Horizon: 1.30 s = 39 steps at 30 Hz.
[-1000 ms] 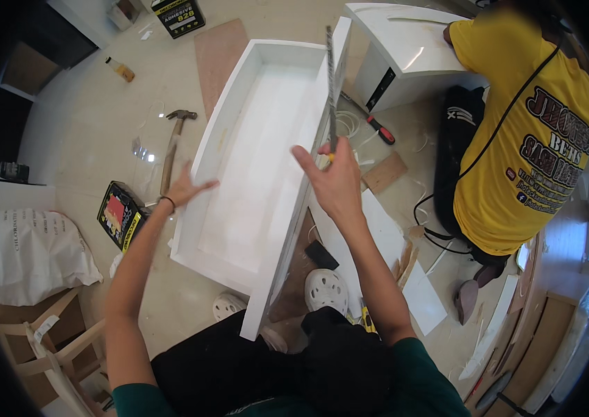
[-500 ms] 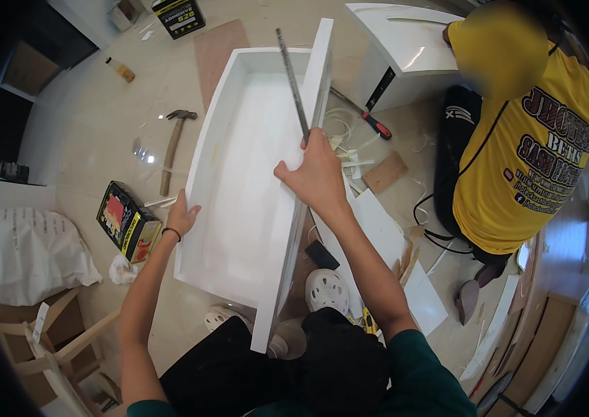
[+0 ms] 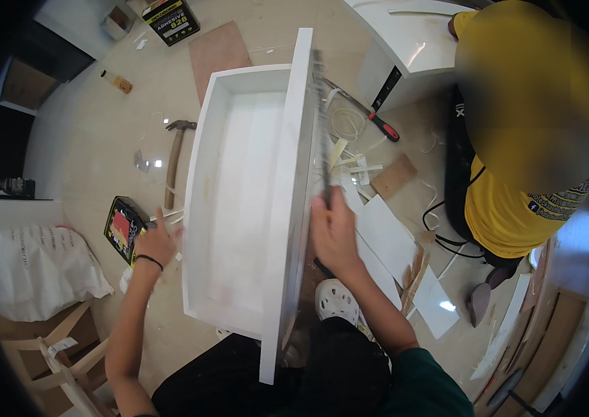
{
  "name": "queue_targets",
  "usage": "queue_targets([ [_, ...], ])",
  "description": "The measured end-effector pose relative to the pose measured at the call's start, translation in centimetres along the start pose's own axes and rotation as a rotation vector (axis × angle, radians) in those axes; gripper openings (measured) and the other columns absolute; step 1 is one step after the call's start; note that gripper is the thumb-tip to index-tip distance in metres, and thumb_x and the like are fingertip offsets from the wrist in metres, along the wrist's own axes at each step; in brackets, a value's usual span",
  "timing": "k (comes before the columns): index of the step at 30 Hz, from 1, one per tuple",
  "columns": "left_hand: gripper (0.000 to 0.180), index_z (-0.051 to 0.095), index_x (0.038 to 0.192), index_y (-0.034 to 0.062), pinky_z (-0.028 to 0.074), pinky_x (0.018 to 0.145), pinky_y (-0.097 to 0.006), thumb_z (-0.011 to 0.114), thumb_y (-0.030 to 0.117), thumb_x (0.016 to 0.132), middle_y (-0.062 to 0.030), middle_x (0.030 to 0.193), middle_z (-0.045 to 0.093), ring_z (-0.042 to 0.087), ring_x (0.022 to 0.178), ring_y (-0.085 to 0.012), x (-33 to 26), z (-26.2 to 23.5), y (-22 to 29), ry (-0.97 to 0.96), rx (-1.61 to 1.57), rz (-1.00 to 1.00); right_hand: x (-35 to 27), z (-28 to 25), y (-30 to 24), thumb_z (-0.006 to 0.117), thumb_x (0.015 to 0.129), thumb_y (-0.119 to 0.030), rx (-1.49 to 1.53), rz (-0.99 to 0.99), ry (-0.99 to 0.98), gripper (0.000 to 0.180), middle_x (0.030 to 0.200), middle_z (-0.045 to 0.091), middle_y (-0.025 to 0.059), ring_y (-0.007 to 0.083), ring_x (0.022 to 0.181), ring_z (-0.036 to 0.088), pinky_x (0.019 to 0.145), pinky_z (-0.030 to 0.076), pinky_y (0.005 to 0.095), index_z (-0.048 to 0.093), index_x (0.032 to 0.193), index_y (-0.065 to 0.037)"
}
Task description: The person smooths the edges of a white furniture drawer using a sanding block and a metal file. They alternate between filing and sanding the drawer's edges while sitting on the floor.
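Observation:
A white drawer (image 3: 239, 208) with a long front panel (image 3: 286, 208) stands in front of my legs, its hollow side up. In my right hand (image 3: 336, 233) is a long, thin grey metal file (image 3: 322, 132), pointing away from me along the panel's outer face. The file is blurred by motion. To the left of the drawer, my left hand (image 3: 157, 243) is open with its fingers apart, holding nothing. It hovers over the edge of a black and yellow tin (image 3: 122, 226).
A hammer (image 3: 175, 163) lies left of the drawer. On the right are a red-handled tool (image 3: 383, 128), white board offcuts (image 3: 386, 229) and a wood block (image 3: 394, 175). A person in a yellow shirt (image 3: 510, 215) sits at a white cabinet (image 3: 419, 42). A white sack (image 3: 37, 271) stands left.
My left hand has let go of the drawer's left side and moved left. My right hand has brought the file down to the panel's outer side. The drawer has turned more upright in view.

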<state>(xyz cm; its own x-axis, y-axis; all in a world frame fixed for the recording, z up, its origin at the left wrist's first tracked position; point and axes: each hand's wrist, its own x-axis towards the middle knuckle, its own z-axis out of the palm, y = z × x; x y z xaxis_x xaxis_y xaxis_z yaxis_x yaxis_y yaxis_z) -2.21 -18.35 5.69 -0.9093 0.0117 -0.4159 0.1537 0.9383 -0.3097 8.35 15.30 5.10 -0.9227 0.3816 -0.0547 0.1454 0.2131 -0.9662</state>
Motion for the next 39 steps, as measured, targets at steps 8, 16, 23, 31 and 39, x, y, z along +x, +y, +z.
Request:
queue_targets([
  [8, 0.065, 0.06, 0.116, -0.0051, 0.055, 0.079, -0.041, 0.047, 0.056, 0.099, -0.0235, 0.097, 0.07, 0.073, 0.082, -0.0316, 16.5, -20.4, 18.3, 0.253, -0.967, 0.486, -5.6, -2.7, 11.3, 0.039, 0.104, -0.011, -0.096, 0.178, -0.022, 0.028, 0.092, 0.062, 0.024, 0.035, 0.068, 0.065, 0.061, 0.049, 0.041, 0.048, 0.124, 0.005],
  [16, 0.073, 0.068, 0.116, -0.0025, 0.056, 0.087, -0.04, 0.061, 0.063, 0.084, -0.0209, 0.107, 0.072, 0.071, 0.097, -0.0312, 25.1, -23.0, 28.5, 0.31, -0.931, 0.305, -6.7, -7.8, 8.3, 0.036, 0.104, -0.013, 0.443, 0.588, -0.413, 0.035, 0.109, 0.068, 0.0156, 0.0206, 0.098, 0.067, 0.085, 0.054, 0.0328, 0.051, 0.133, 0.0],
  [23, 0.062, 0.071, 0.107, 0.0027, 0.053, 0.09, -0.043, 0.059, 0.059, 0.084, -0.02, 0.107, 0.072, 0.069, 0.103, -0.0332, 24.5, -23.0, 31.0, 0.382, -0.868, 0.194, -1.3, -13.0, 5.2, 0.056, 0.085, 0.005, 0.302, 0.298, -0.678, 0.043, 0.109, 0.074, 0.0139, 0.0223, 0.102, 0.07, 0.095, 0.05, 0.033, 0.056, 0.128, 0.006],
  [31, 0.071, 0.05, 0.133, -0.0022, 0.046, 0.102, -0.043, 0.061, 0.052, 0.088, -0.0288, 0.126, 0.062, 0.059, 0.12, -0.0419, 23.6, -19.4, 30.8, 0.345, -1.156, 0.424, 2.1, -11.8, 2.4, 0.067, 0.084, 0.0, -0.258, 0.112, -0.561, 0.029, 0.081, 0.068, 0.01, 0.0223, 0.076, 0.065, 0.074, 0.051, 0.0346, 0.073, 0.111, -0.009],
  [39, 0.051, 0.041, 0.148, 0.0114, 0.037, 0.112, -0.042, 0.031, 0.04, 0.108, -0.0227, 0.142, 0.054, 0.048, 0.135, -0.0396, 24.4, -17.9, 31.0, 0.456, -1.304, 0.549, 7.7, -6.1, 2.4, 0.052, 0.105, -0.031, 0.306, 0.212, -0.165, 0.031, 0.064, 0.045, -0.0017, 0.0127, 0.058, 0.051, 0.058, 0.046, 0.0276, 0.056, 0.092, -0.003],
])
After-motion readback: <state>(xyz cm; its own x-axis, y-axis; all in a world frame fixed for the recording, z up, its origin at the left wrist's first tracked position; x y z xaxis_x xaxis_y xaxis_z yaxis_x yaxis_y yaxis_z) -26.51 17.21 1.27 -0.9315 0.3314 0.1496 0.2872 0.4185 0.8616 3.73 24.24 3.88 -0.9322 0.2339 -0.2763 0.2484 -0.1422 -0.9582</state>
